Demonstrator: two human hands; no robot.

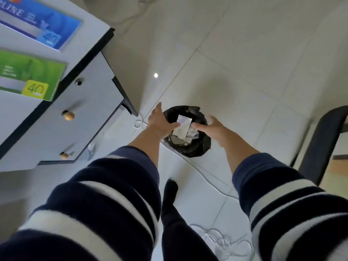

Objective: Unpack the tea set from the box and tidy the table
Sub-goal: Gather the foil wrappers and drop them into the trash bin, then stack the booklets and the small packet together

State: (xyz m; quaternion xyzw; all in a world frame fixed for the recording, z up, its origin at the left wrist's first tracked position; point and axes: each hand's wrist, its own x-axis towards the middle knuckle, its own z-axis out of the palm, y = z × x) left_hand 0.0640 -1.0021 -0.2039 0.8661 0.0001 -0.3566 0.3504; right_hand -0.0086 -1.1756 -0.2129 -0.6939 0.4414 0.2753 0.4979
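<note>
A small bin lined with a black bag (199, 146) stands on the pale tiled floor. White and silvery wrapping scraps (182, 127) lie in its mouth. My left hand (160, 120) hovers over the bin's left rim with fingers spread, its fingertips near the scraps. My right hand (212, 128) hovers over the right rim, also spread and holding nothing. Both arms wear dark blue sleeves with white stripes. No tea set or box is in sight.
A grey desk (79, 31) with a drawer unit and wooden knobs (68, 115) stands at left, with a blue tissue pack (43, 21) and a green tissue pack (32, 76) on top. A black chair frame (320, 140) is at right. White cables (216, 240) trail on the floor near my dark-socked foot (170, 189).
</note>
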